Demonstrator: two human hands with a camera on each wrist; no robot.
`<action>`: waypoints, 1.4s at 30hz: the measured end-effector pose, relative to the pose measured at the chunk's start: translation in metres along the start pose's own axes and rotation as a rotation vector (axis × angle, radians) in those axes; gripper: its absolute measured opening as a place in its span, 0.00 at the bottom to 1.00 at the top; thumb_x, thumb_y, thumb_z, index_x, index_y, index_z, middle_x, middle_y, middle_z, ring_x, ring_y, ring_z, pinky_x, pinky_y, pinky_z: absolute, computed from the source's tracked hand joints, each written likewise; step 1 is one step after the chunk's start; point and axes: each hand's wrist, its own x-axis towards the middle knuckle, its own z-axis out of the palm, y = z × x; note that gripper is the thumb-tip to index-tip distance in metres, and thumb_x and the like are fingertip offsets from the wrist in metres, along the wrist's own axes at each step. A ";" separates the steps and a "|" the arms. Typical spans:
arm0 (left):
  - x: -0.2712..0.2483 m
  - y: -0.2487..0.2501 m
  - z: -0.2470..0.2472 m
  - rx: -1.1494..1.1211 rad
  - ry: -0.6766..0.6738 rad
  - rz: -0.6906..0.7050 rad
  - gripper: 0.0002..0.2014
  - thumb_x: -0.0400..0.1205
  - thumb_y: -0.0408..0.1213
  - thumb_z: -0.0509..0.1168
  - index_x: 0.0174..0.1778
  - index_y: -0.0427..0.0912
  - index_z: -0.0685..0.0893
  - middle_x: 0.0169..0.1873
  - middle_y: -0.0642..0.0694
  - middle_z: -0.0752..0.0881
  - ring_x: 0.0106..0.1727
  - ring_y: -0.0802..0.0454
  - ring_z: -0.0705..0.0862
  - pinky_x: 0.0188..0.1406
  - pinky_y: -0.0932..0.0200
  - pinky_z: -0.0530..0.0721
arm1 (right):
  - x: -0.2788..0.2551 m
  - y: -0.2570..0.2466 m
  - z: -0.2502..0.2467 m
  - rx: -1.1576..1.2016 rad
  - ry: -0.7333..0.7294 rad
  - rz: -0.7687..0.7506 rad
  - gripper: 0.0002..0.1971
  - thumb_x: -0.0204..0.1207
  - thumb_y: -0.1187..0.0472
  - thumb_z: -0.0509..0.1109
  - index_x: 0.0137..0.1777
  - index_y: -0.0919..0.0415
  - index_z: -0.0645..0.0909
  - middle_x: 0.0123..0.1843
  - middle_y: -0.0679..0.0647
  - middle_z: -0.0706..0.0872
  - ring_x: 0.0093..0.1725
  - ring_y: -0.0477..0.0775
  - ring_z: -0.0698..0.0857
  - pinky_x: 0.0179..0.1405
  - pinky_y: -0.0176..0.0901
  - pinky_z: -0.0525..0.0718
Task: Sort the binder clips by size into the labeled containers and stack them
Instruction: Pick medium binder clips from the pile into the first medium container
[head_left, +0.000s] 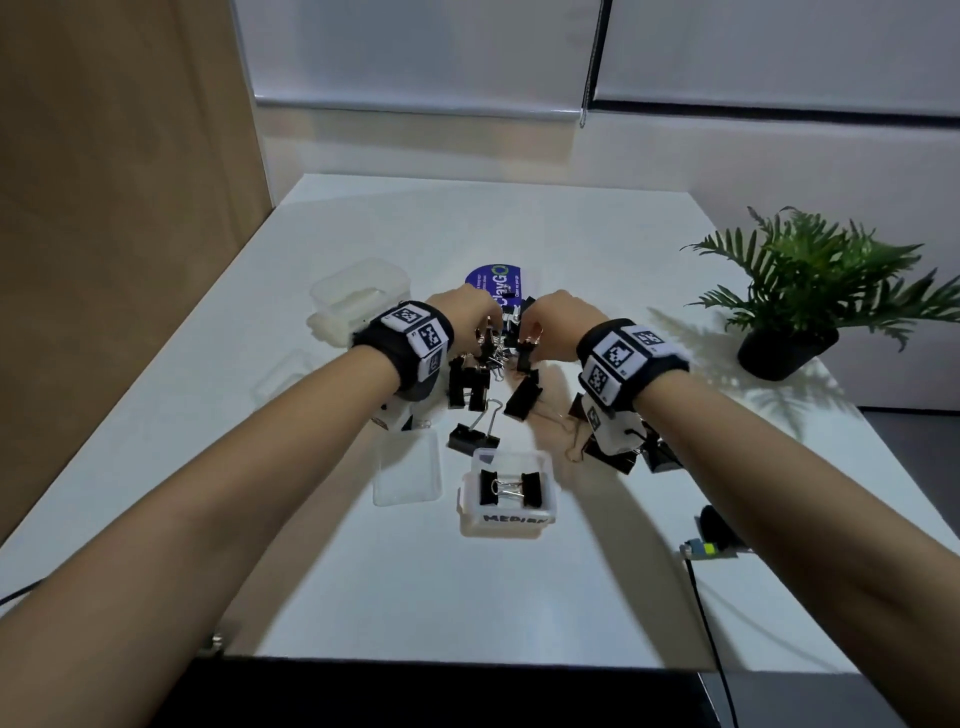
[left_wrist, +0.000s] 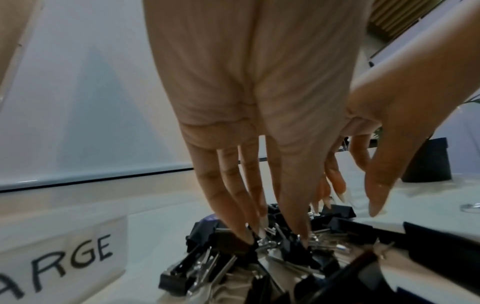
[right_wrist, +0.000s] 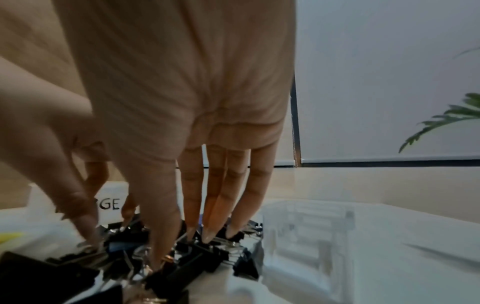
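Note:
A pile of black binder clips (head_left: 470, 387) of mixed sizes lies at the table's middle. Both hands reach down into it. My left hand (head_left: 485, 332) has straight fingers (left_wrist: 249, 232) whose tips touch clips in the pile (left_wrist: 207, 267), with the thumb held apart. My right hand (head_left: 527, 332) also points straight down; its index fingertip (right_wrist: 159, 261) rests on a clip with copper handles, the thumb off to the side. A clear box marked MEDIUM (head_left: 506, 519) holds two clips (head_left: 511, 488). A clear box marked LARGE (head_left: 358, 291) stands far left.
A clear lid (head_left: 408, 473) lies left of the MEDIUM box. More clips (head_left: 654, 457) lie under my right wrist. A blue pouch (head_left: 493, 283) sits behind the pile. A potted plant (head_left: 795, 312) stands at the right. A clear container (right_wrist: 311, 236) is right of my right hand.

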 end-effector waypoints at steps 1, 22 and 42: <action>0.004 0.000 0.001 0.001 -0.033 -0.007 0.23 0.73 0.31 0.74 0.65 0.47 0.83 0.58 0.44 0.85 0.59 0.44 0.83 0.51 0.52 0.83 | 0.004 0.000 0.001 -0.006 -0.025 0.002 0.16 0.68 0.58 0.80 0.56 0.57 0.87 0.56 0.58 0.88 0.54 0.60 0.86 0.53 0.50 0.86; -0.036 -0.018 -0.009 -0.139 0.216 -0.022 0.17 0.68 0.42 0.80 0.48 0.46 0.84 0.50 0.49 0.85 0.53 0.48 0.83 0.44 0.55 0.78 | -0.023 0.017 0.004 0.101 0.160 0.080 0.15 0.62 0.57 0.81 0.50 0.52 0.85 0.51 0.52 0.88 0.53 0.57 0.85 0.46 0.45 0.83; -0.140 0.056 0.030 -0.104 0.146 0.129 0.18 0.63 0.50 0.77 0.43 0.49 0.83 0.52 0.51 0.75 0.58 0.50 0.70 0.40 0.48 0.80 | -0.147 -0.023 0.022 0.278 0.080 -0.065 0.27 0.55 0.58 0.84 0.54 0.50 0.77 0.39 0.44 0.88 0.44 0.52 0.86 0.45 0.54 0.86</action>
